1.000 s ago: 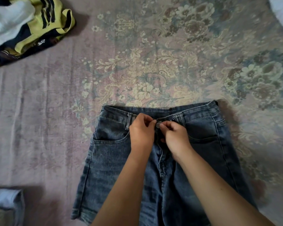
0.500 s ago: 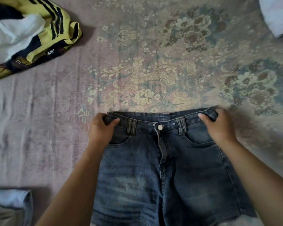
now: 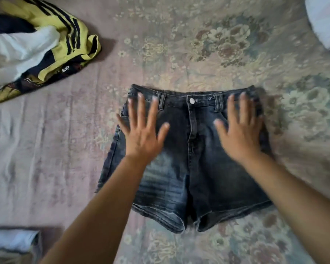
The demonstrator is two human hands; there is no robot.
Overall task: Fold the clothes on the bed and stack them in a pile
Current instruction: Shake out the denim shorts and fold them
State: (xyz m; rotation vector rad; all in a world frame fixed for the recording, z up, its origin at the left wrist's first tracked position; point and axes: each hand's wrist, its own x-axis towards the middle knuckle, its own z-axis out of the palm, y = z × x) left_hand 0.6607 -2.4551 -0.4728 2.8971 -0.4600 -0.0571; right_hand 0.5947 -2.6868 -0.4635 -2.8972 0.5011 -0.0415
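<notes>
Shorts (image 3: 191,161), buttoned, flat on the bed (image 3: 65,149) below-right of the yellow heap (image 3: 51,46); left hand (image 3: 143,132) and right hand (image 3: 240,134) splayed, grasping nothing: smooth outward from the fly, then fold leg onto leg, edges matched

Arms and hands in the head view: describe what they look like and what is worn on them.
Both forearms are bare up to the picture's edge: no sleeves, watch or bracelets show. The left hand and right hand wear no gloves; no rings are visible, though motion blur softens the fingers. The fingernails look short and pale.
</notes>
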